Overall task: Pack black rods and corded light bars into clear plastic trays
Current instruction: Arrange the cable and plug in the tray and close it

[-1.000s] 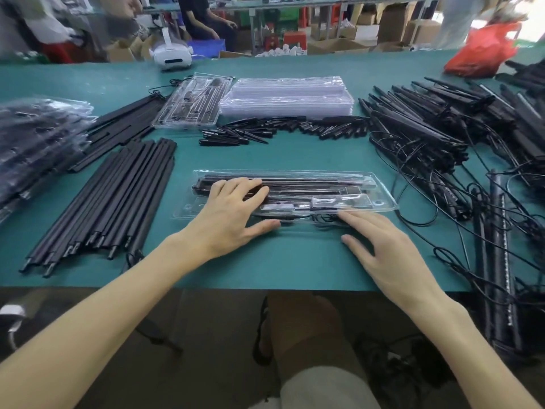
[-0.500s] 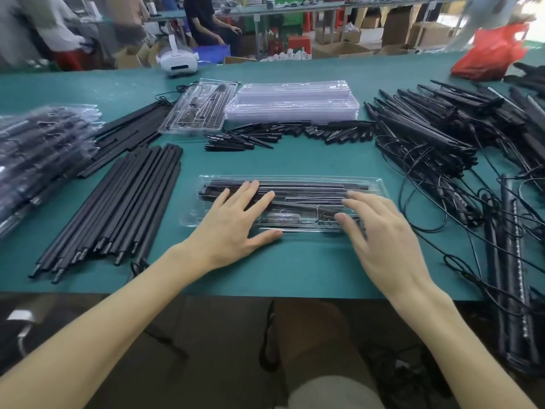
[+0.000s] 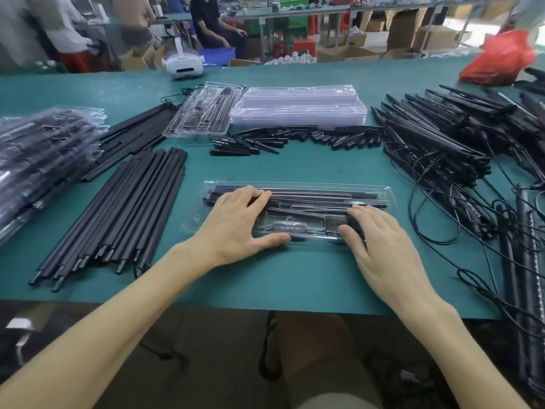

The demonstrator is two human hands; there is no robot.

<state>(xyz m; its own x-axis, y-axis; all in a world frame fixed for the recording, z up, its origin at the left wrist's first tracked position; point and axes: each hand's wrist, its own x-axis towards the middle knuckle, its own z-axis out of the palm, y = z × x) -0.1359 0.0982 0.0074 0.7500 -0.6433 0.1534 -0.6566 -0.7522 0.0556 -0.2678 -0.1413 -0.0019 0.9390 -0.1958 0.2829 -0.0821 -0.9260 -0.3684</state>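
Note:
A clear plastic tray [image 3: 380,191] filled with black rods and parts lies in front of me on the green table. My left hand [image 3: 236,225] presses flat on its left half, fingers straight, thumb on the table at its near edge. My right hand [image 3: 374,240] lies flat over its right part, fingertips on the tray. A bundle of long black rods [image 3: 124,208] lies to the left. Corded light bars [image 3: 436,137] are heaped to the right with tangled cables.
A stack of clear trays [image 3: 298,104] and one packed tray [image 3: 203,113] sit at the back. Short black pieces [image 3: 295,140] lie before them. Packed trays [image 3: 38,160] pile at far left. White headset [image 3: 182,63] and red bag [image 3: 501,60] stand at the far edge.
My right hand has moved from the table in front of the tray up onto the tray's right part. My left hand has stayed pressed on the left half.

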